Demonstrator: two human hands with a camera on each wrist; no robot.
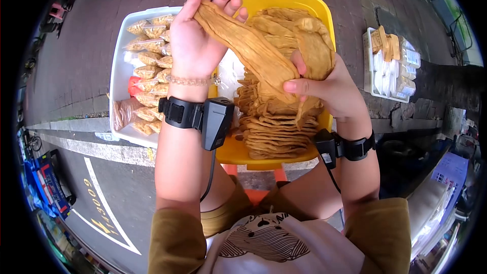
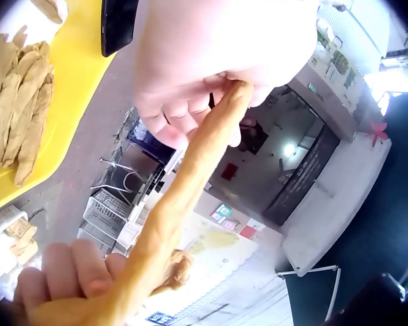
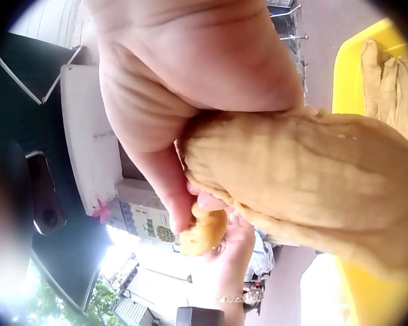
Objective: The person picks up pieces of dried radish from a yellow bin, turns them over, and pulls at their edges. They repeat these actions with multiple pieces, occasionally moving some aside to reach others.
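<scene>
A long, wrinkled golden-brown food strip (image 1: pixel 248 43) stretches between both hands above a yellow tub (image 1: pixel 331 12). The left hand (image 1: pixel 198 40) has its palm up and fingers loosely spread. One end of the strip (image 2: pixel 190 170) lies between its thumb and forefinger. At the other end, the right hand (image 1: pixel 337 89) pinches the strip under its thumb. A second broad brown piece (image 1: pixel 314 45) shows at the right hand, and fills much of the right wrist view. Below, stacked brown strips (image 1: pixel 276 137) lie in neat layers in the tub.
Left of the tub, a white bin (image 1: pixel 119 66) holds several bagged goods (image 1: pixel 147 71). A small white crate (image 1: pixel 373 89) with packets stands on the pavement at right. A purple crate (image 1: pixel 451 172) is at far right. The person's knees flank the tub's near side.
</scene>
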